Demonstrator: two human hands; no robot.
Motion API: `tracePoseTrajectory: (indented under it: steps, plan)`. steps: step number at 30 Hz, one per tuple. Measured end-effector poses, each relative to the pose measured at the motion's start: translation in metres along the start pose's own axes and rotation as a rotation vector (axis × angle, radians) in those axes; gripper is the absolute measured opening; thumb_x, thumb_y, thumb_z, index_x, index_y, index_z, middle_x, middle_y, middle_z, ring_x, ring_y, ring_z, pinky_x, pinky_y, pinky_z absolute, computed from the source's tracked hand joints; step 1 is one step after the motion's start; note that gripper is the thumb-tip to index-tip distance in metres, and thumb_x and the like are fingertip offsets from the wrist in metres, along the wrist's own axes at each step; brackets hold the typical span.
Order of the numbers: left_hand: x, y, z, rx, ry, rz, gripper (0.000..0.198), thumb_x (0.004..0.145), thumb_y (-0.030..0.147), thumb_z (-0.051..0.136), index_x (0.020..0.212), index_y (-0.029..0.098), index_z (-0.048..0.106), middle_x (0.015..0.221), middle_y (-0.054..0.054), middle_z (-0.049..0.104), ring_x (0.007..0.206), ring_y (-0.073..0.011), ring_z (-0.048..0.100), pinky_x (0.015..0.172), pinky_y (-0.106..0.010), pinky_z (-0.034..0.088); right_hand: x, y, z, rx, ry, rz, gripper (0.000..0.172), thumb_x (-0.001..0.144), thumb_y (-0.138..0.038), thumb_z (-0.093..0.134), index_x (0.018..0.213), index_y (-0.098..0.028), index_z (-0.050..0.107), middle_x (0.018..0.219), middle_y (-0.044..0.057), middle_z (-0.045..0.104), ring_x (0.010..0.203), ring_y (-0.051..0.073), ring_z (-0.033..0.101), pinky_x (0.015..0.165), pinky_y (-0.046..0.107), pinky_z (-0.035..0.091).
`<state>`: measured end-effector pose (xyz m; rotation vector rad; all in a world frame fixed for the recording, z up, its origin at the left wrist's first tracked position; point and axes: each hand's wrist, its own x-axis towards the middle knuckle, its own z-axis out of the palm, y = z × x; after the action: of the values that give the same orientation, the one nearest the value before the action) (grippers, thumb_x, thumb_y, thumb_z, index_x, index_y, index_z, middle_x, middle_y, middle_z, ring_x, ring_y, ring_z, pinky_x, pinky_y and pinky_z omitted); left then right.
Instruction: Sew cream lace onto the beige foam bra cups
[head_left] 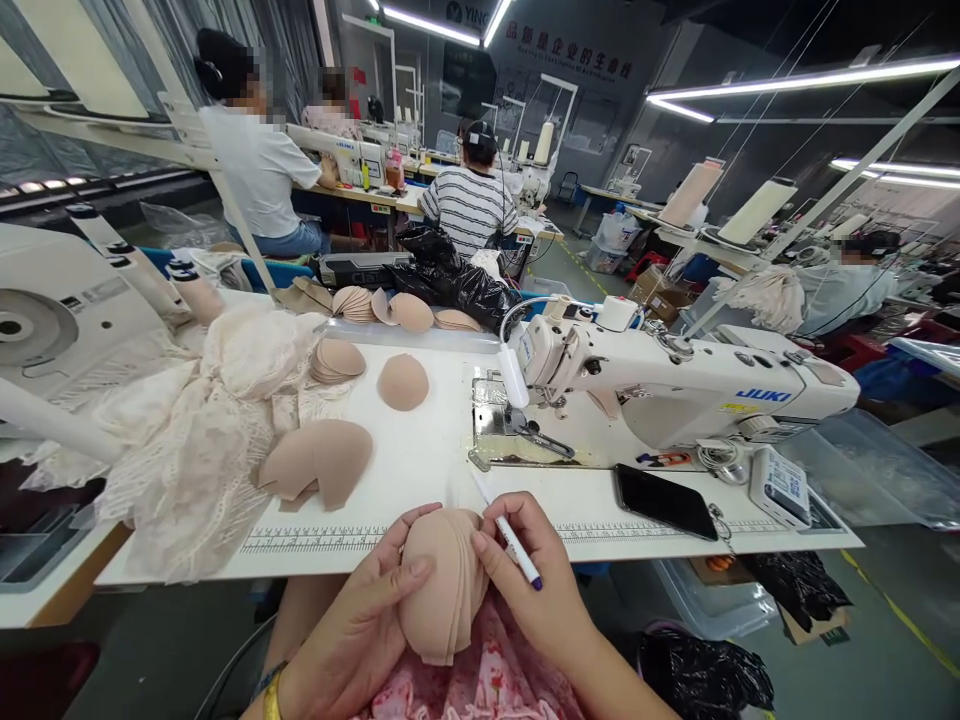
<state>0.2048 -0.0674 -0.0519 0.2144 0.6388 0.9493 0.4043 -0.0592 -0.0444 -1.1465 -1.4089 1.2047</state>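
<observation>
My left hand [358, 625] is closed around a stack of beige foam bra cups [442, 590], held upright over my lap at the table's front edge. My right hand [536, 580] touches the right side of the stack and pinches a white pen [510, 540] with a purple tip. More beige cups lie on the white table [420, 460]: a fanned pile [319, 460], a single dome [403, 382] and a small stack [337, 358]. Cream lace fabric [202, 420] is heaped at the left.
A white Juki sewing machine [675, 385] stands at the right, with a black phone [664, 500] and a small white control box [780, 488] in front of it. Black plastic bags [450, 275] and more cups lie at the back. Other people sit sewing at benches beyond.
</observation>
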Motion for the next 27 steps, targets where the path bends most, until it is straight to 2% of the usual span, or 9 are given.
tracePoseTrajectory:
  steps: [8, 11, 13, 16, 18, 22, 24, 26, 27]
  plan:
    - [-0.001, -0.002, -0.002, 0.039, -0.076, -0.049, 0.048, 0.091, 0.020, 0.080, 0.136, 0.024, 0.066, 0.142, -0.014, 0.067, 0.133, -0.0352, 0.063, 0.109, -0.046, 0.053, 0.013, -0.015, -0.015, 0.041, -0.165, 0.079, 0.017, 0.099, -0.036, 0.070, 0.102, -0.025, 0.059, 0.086, -0.003, 0.060, 0.074, 0.016, 0.051, 0.067, 0.027, 0.041]
    - [0.001, -0.003, -0.006, -0.032, -0.064, -0.016, 0.051, 0.092, 0.023, 0.079, 0.141, 0.024, 0.065, 0.142, -0.013, 0.068, 0.132, -0.0332, 0.064, 0.112, -0.046, 0.052, 0.014, -0.006, -0.006, 0.083, 0.006, -0.004, 0.018, 0.101, -0.042, 0.069, 0.107, -0.026, 0.062, 0.097, 0.001, 0.066, 0.093, 0.020, 0.062, 0.087, 0.032, 0.048]
    - [0.004, -0.004, -0.008, -0.126, -0.054, -0.001, 0.056, 0.095, 0.026, 0.076, 0.148, 0.025, 0.060, 0.145, -0.012, 0.067, 0.135, -0.0317, 0.062, 0.119, -0.047, 0.046, 0.012, 0.001, 0.005, 0.212, 0.155, -0.012, 0.024, 0.104, -0.048, 0.066, 0.118, -0.029, 0.062, 0.118, 0.004, 0.070, 0.112, 0.024, 0.063, 0.102, 0.039, 0.046]
    - [0.009, -0.008, -0.006, -0.215, -0.082, -0.030, 0.065, 0.096, 0.025, 0.073, 0.157, 0.025, 0.052, 0.146, -0.010, 0.068, 0.142, -0.0311, 0.058, 0.129, -0.047, 0.036, 0.007, 0.006, 0.026, 0.428, 0.113, 0.048, 0.037, 0.105, -0.056, 0.061, 0.132, -0.031, 0.059, 0.145, 0.008, 0.064, 0.125, 0.028, 0.061, 0.108, 0.047, 0.046]
    - [0.010, -0.012, -0.005, -0.231, -0.130, -0.071, 0.069, 0.096, 0.022, 0.072, 0.161, 0.024, 0.048, 0.146, -0.010, 0.068, 0.145, -0.0310, 0.056, 0.132, -0.046, 0.031, 0.005, 0.007, 0.033, 0.486, 0.055, 0.062, 0.042, 0.104, -0.059, 0.059, 0.135, -0.032, 0.058, 0.150, 0.009, 0.061, 0.123, 0.028, 0.062, 0.107, 0.048, 0.048]
    - [0.008, -0.010, -0.013, -0.245, -0.138, -0.061, 0.067, 0.099, 0.022, 0.068, 0.162, 0.026, 0.047, 0.147, -0.009, 0.068, 0.146, -0.0305, 0.055, 0.132, -0.046, 0.032, 0.005, 0.011, 0.021, 0.468, 0.187, -0.055, 0.054, 0.099, -0.070, 0.061, 0.139, -0.034, 0.056, 0.148, 0.008, 0.063, 0.136, 0.030, 0.055, 0.116, 0.049, 0.039]
    - [0.005, -0.006, -0.019, -0.216, -0.098, -0.016, 0.068, 0.099, 0.022, 0.069, 0.162, 0.029, 0.046, 0.147, -0.008, 0.069, 0.146, -0.0304, 0.055, 0.132, -0.045, 0.032, 0.005, 0.016, 0.007, 0.388, 0.225, -0.102, 0.059, 0.091, -0.069, 0.074, 0.134, -0.032, 0.058, 0.129, 0.008, 0.069, 0.125, 0.030, 0.061, 0.106, 0.045, 0.046]
    - [0.002, -0.001, -0.024, -0.161, -0.079, 0.020, 0.070, 0.097, 0.022, 0.072, 0.162, 0.029, 0.047, 0.149, -0.009, 0.067, 0.147, -0.0314, 0.054, 0.132, -0.045, 0.032, 0.002, 0.018, -0.006, 0.308, 0.265, -0.059, 0.044, 0.089, -0.057, 0.083, 0.116, -0.030, 0.062, 0.095, 0.001, 0.068, 0.086, 0.021, 0.063, 0.078, 0.033, 0.050]
    - [0.001, 0.001, -0.026, -0.129, -0.080, 0.032, 0.071, 0.095, 0.023, 0.074, 0.161, 0.030, 0.048, 0.150, -0.009, 0.066, 0.148, -0.0323, 0.053, 0.131, -0.045, 0.033, 0.001, 0.018, -0.011, 0.292, 0.293, -0.021, 0.035, 0.091, -0.051, 0.083, 0.107, -0.028, 0.061, 0.079, -0.003, 0.061, 0.068, 0.016, 0.054, 0.065, 0.027, 0.044]
